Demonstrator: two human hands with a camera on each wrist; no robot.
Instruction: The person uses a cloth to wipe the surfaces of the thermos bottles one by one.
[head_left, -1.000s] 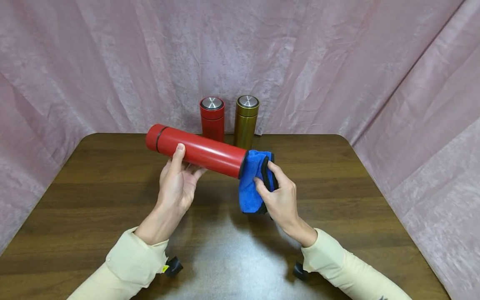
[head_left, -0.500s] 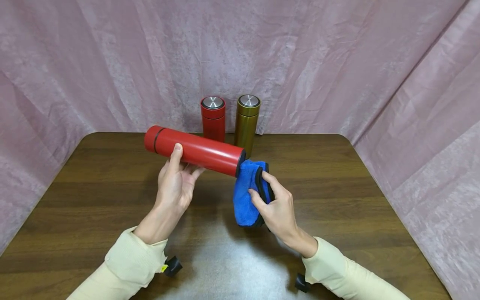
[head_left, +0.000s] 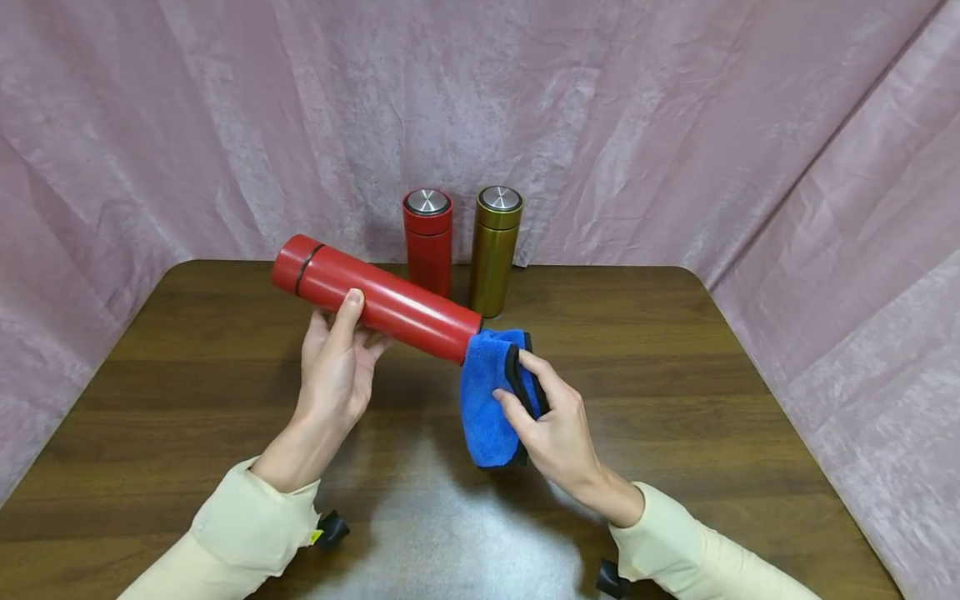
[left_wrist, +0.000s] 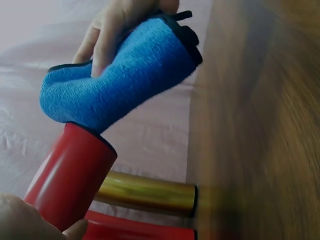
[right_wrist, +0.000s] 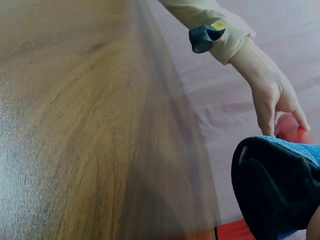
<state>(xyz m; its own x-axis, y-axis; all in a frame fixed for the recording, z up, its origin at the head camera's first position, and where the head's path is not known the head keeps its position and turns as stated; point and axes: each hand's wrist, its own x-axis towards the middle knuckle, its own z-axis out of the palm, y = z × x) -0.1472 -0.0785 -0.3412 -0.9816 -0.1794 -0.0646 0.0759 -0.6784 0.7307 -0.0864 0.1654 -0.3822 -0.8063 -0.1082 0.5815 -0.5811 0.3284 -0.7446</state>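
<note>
Holding a likely stiff, slippery red flask (head_left: 408, 312), the left hand (head_left: 332, 367) grips sensibly near its middle. The right hand (head_left: 558, 425) pinches the soft-looking blue cloth (head_left: 483, 408)

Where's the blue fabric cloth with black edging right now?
Head view, just right of and below centre: the blue cloth is pinched in the right hand, at the lower end of the tilted red cylindrical bottle.
</note>
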